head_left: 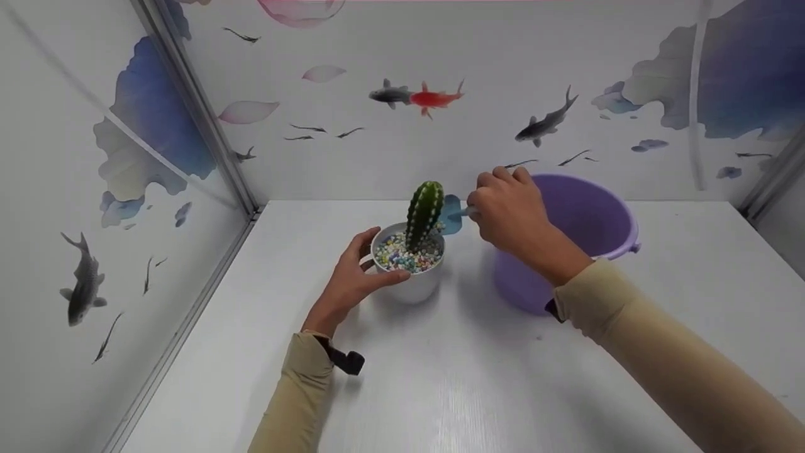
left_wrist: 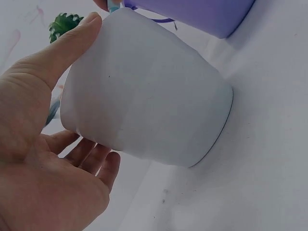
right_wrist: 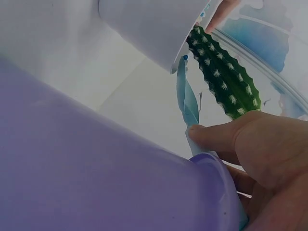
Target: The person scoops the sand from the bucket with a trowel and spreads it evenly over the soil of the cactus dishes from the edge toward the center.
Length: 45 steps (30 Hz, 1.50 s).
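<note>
A green cactus (head_left: 424, 214) stands in a white pot (head_left: 412, 290) filled with multicoloured pebbles (head_left: 402, 251). My left hand (head_left: 352, 277) grips the pot from its left side, thumb at the near rim and fingers around the far side; in the left wrist view the pot's plain wall (left_wrist: 149, 91) lies between thumb and fingers. Between the thumb and fingers of my right hand (head_left: 512, 207) is the handle of a light blue scoop (head_left: 451, 217). Its blade is at the pot's right rim, beside the cactus. The right wrist view shows the scoop (right_wrist: 188, 98) with its tip by the rim.
Just right of the pot stands a purple bucket (head_left: 522, 283), partly behind my right forearm. The white table (head_left: 440, 377) meets a back wall (head_left: 478, 50) printed with fish and petals. A side wall (head_left: 38, 189) rises on the left.
</note>
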Each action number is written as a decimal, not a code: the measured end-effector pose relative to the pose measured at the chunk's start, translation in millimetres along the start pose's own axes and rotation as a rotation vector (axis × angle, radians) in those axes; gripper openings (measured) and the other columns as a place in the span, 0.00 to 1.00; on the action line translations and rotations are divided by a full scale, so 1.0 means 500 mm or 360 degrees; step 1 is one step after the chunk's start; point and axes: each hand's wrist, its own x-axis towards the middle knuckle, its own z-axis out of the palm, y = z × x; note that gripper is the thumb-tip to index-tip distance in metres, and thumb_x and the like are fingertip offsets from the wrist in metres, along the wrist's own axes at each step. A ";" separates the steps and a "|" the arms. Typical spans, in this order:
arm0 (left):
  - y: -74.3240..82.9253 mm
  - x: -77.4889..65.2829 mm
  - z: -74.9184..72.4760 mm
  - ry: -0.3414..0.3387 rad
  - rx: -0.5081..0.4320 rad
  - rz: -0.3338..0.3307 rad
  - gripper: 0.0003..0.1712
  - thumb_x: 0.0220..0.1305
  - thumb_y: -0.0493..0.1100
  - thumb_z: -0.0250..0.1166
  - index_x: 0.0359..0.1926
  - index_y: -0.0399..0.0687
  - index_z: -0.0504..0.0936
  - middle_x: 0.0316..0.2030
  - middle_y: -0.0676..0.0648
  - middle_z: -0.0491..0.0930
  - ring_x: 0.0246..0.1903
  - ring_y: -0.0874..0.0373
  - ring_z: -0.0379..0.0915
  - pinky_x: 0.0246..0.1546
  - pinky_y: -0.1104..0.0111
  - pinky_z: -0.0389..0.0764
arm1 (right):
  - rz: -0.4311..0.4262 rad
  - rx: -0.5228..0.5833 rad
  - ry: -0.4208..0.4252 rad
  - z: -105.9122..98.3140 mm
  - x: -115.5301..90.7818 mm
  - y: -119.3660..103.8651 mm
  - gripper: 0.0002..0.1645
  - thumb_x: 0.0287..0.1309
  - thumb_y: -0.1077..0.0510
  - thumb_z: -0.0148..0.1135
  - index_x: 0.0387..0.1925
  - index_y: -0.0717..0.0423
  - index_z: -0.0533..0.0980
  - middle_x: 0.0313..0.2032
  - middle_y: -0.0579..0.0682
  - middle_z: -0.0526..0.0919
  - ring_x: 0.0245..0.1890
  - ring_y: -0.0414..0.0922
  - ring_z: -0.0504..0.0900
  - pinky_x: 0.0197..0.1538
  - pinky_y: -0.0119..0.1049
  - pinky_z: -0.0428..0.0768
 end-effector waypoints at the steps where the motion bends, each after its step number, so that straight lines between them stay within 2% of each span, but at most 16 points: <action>1: 0.000 0.000 0.000 -0.0001 0.0002 0.0003 0.63 0.53 0.56 0.87 0.83 0.54 0.61 0.76 0.49 0.69 0.79 0.50 0.63 0.83 0.52 0.67 | -0.0002 0.0005 0.0014 0.002 0.000 0.000 0.05 0.64 0.64 0.74 0.40 0.54 0.91 0.38 0.54 0.85 0.41 0.56 0.77 0.47 0.52 0.72; 5: 0.011 -0.006 0.011 0.0027 0.0074 -0.0013 0.66 0.54 0.59 0.86 0.85 0.55 0.57 0.80 0.47 0.63 0.81 0.47 0.60 0.82 0.49 0.67 | -0.0022 0.0023 0.0076 0.008 -0.001 -0.001 0.05 0.65 0.64 0.72 0.38 0.54 0.91 0.36 0.54 0.84 0.39 0.56 0.76 0.45 0.52 0.71; 10: 0.036 -0.012 0.048 0.0190 0.0392 -0.0028 0.79 0.46 0.69 0.87 0.87 0.55 0.48 0.82 0.45 0.53 0.81 0.48 0.54 0.82 0.47 0.67 | 0.0011 -0.0005 0.0087 0.012 -0.001 -0.004 0.04 0.67 0.63 0.72 0.37 0.55 0.91 0.34 0.55 0.82 0.37 0.55 0.75 0.45 0.50 0.69; 14: 0.053 -0.012 0.076 0.0298 0.0547 -0.0028 0.82 0.43 0.71 0.87 0.87 0.57 0.45 0.78 0.44 0.53 0.78 0.49 0.51 0.82 0.47 0.67 | 0.0044 0.0011 0.0090 0.014 0.000 -0.006 0.03 0.66 0.63 0.73 0.37 0.56 0.91 0.33 0.54 0.81 0.37 0.55 0.75 0.45 0.50 0.69; 25: 0.054 -0.009 0.088 0.0356 0.0560 -0.0063 0.79 0.43 0.70 0.87 0.86 0.57 0.48 0.78 0.45 0.55 0.77 0.49 0.55 0.81 0.49 0.70 | 0.0041 0.0065 0.0180 0.023 -0.004 0.000 0.03 0.64 0.64 0.75 0.38 0.57 0.92 0.35 0.54 0.83 0.40 0.55 0.76 0.47 0.52 0.72; 45: 0.044 -0.015 0.082 0.0379 0.0575 0.0017 0.77 0.44 0.70 0.87 0.85 0.54 0.51 0.76 0.43 0.57 0.76 0.48 0.55 0.80 0.48 0.69 | 0.0054 0.0172 0.0227 0.032 -0.001 -0.002 0.06 0.64 0.63 0.76 0.43 0.56 0.92 0.38 0.54 0.86 0.43 0.56 0.79 0.48 0.53 0.75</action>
